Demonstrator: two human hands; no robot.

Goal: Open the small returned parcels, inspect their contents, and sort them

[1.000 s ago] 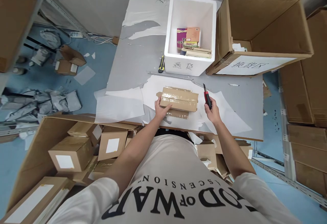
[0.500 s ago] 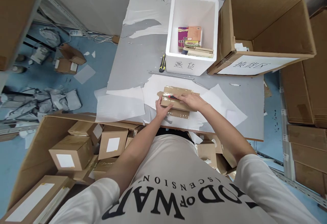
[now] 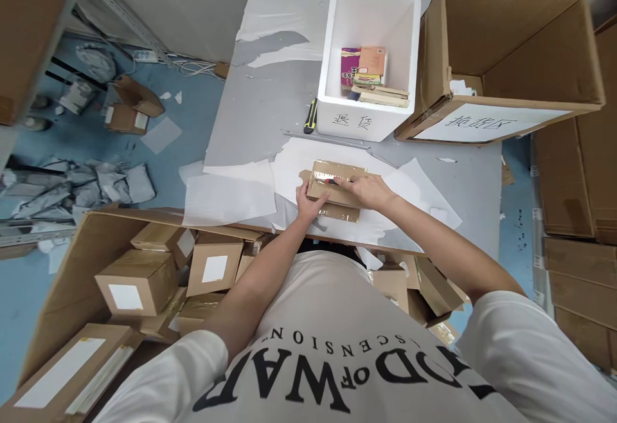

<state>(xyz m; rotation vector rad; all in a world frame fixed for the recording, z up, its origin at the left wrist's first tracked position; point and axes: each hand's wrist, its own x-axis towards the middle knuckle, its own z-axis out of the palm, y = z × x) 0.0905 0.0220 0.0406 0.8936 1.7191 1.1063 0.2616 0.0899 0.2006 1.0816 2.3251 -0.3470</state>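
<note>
At the bench [image 3: 270,101], a taped cardboard package [image 3: 340,195] is gripped at its left end by the left hand [image 3: 308,201]; a red-and-black cutter [image 3: 330,181] is held at its top by the right hand [image 3: 365,189]. Books [image 3: 373,62] are contained in a white foam box [image 3: 385,119], flanked by a yellow-and-black knife [image 3: 311,116] and an open carton [image 3: 525,56].

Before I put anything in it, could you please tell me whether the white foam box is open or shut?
Open: the white foam box has no lid over it, and books show inside.
</note>
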